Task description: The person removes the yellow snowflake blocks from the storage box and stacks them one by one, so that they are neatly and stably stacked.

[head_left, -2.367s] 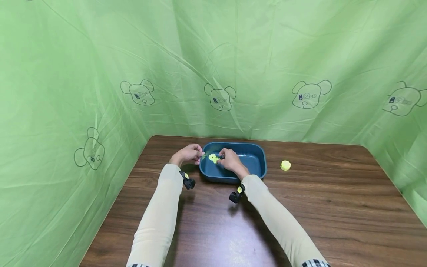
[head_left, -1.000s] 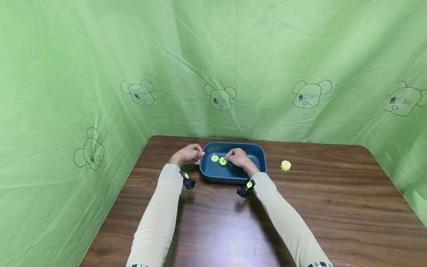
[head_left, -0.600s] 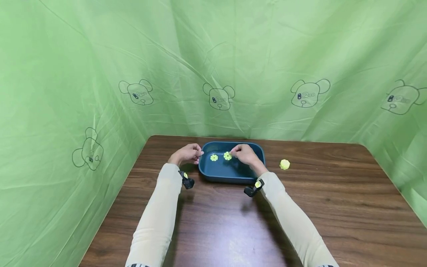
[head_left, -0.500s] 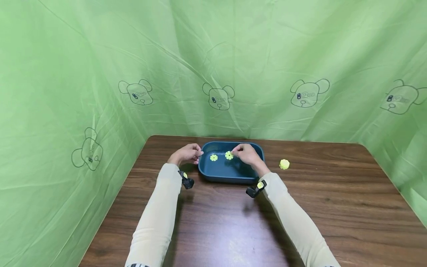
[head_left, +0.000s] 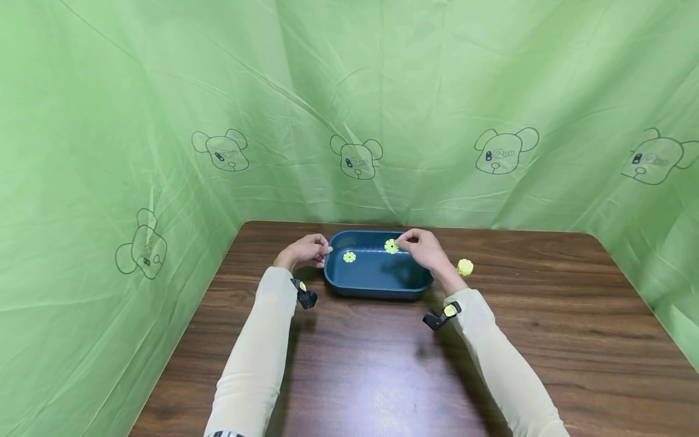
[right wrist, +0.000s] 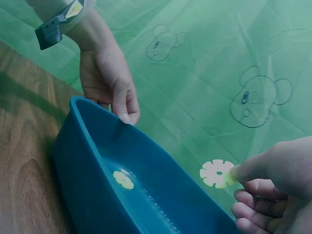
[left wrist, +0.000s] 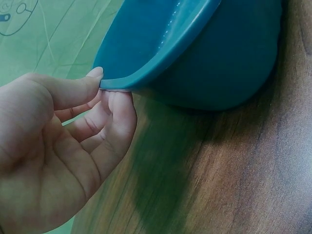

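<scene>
My left hand (head_left: 307, 250) pinches the left rim of a blue plastic basin (head_left: 377, 290) between thumb and fingers, as the left wrist view shows close up. In my right hand (head_left: 428, 250), thumb and forefinger pinch the edge of a yellow flower-shaped disc (right wrist: 217, 173) with a small hole in its middle. That disc is held above the basin's far right part. A second yellow flower-shaped disc (head_left: 349, 257) lies flat inside the basin toward its left end. Right of the basin, a small stack of yellow flower-shaped discs (head_left: 465, 267) rests on the table, just past my right wrist.
The basin stands on a dark wood-grain table (head_left: 349, 364) near its back edge. Green cloth (head_left: 426, 91) with bear-head drawings hangs behind the table and at both sides.
My right hand has lifted one yellow disc from beside the other in the basin and carried it right and up. My left hand has stayed on the rim.
</scene>
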Motion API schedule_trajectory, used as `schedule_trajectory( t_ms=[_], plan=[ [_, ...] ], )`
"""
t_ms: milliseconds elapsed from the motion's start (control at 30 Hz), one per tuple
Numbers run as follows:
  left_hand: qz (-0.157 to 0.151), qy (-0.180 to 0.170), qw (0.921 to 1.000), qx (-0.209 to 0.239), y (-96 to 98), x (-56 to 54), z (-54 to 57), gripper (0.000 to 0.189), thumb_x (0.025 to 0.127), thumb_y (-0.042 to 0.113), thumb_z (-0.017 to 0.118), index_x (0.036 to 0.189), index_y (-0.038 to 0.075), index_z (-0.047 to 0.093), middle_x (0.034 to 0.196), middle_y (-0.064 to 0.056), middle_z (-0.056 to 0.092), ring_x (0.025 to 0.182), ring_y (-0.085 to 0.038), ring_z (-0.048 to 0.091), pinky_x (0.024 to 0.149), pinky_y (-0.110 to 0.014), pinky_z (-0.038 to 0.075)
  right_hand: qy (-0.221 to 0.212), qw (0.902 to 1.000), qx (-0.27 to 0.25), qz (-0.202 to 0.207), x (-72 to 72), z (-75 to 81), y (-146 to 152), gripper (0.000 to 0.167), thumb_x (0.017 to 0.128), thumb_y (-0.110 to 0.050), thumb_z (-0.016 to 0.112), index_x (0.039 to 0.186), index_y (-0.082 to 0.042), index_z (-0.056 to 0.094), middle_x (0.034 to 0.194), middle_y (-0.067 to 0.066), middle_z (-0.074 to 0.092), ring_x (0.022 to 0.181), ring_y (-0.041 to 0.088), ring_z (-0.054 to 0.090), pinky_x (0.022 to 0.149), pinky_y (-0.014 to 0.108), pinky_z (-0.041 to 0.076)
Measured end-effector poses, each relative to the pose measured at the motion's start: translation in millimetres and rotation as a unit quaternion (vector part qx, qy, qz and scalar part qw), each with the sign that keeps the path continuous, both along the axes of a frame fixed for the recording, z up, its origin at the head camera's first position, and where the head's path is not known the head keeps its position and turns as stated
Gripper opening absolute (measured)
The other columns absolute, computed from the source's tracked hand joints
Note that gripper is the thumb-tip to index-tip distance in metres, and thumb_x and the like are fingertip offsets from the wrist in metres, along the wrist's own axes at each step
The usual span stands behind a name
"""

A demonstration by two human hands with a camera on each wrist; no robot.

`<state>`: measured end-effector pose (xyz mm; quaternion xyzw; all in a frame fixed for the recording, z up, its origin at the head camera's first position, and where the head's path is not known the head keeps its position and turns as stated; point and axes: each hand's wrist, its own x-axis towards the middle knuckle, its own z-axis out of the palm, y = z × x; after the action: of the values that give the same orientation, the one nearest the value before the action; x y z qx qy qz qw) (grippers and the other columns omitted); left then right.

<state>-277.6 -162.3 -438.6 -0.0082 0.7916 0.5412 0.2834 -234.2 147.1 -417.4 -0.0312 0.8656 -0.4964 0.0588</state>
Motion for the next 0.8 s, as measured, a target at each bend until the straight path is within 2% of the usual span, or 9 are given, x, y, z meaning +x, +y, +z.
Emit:
schedule_trajectory(
  t_ms=[233, 333, 367, 633, 800],
  plan=[
    [-0.004, -0.001, 1.0, 0.006, 0.5, 0.1, 0.0, 0.008, 0.098, 0.007, 0.05, 0.095, 0.004, 0.043, 0.081, -0.006, 0.048, 0.065, -0.015, 0.052, 0.062, -0.024, 0.051, 0.026, 0.9992, -0.014, -0.026, 7.9, -1.0, 19, 0.025, 0.094, -0.024, 0.061, 0.105, -0.001, 0.065, 0.113, 0.016, 0.063, 0.106, 0.026, 0.054, 0.088, 0.033, 0.041],
    [-0.004, 0.001, 1.0, 0.005, 0.3, 0.5, -0.4, 0.008, 0.098, 0.007, 0.05, 0.095, 0.004, 0.043, 0.082, -0.007, 0.048, 0.065, -0.015, 0.052, 0.063, -0.025, 0.051, 0.033, 0.9982, -0.027, -0.041, 11.9, -1.9, 27, 0.025, 0.094, -0.023, 0.062, 0.104, -0.001, 0.066, 0.111, 0.016, 0.064, 0.102, 0.024, 0.054, 0.086, 0.031, 0.042],
    [-0.006, 0.0, 1.0, 0.004, 0.8, 2.2, 2.6, 0.007, 0.098, 0.007, 0.05, 0.096, 0.003, 0.044, 0.083, -0.008, 0.048, 0.066, -0.016, 0.052, 0.064, -0.026, 0.051, 0.034, 0.998, -0.028, -0.045, 13.7, -1.8, 30, 0.026, 0.094, -0.024, 0.061, 0.104, -0.001, 0.065, 0.11, 0.016, 0.064, 0.101, 0.024, 0.054, 0.085, 0.03, 0.042],
    [-0.004, 0.003, 1.0, 0.007, -0.7, 1.5, -1.5, 0.009, 0.098, 0.008, 0.051, 0.096, 0.003, 0.043, 0.082, -0.006, 0.048, 0.066, -0.015, 0.052, 0.063, -0.025, 0.051, 0.031, 0.9957, -0.037, -0.079, 21.7, -4.8, 57, 0.03, 0.094, -0.027, 0.061, 0.106, 0.001, 0.063, 0.104, 0.013, 0.06, 0.091, 0.017, 0.05, 0.078, 0.026, 0.041],
    [-0.005, 0.002, 1.0, 0.001, -0.6, 3.5, -0.1, 0.008, 0.098, 0.008, 0.05, 0.096, 0.004, 0.044, 0.083, -0.008, 0.049, 0.066, -0.014, 0.053, 0.064, -0.025, 0.051, 0.02, 0.9939, -0.036, -0.103, 29.1, -4.6, 73, 0.033, 0.094, -0.025, 0.06, 0.11, 0.003, 0.061, 0.109, 0.016, 0.059, 0.09, 0.014, 0.048, 0.077, 0.023, 0.04]
  ],
)
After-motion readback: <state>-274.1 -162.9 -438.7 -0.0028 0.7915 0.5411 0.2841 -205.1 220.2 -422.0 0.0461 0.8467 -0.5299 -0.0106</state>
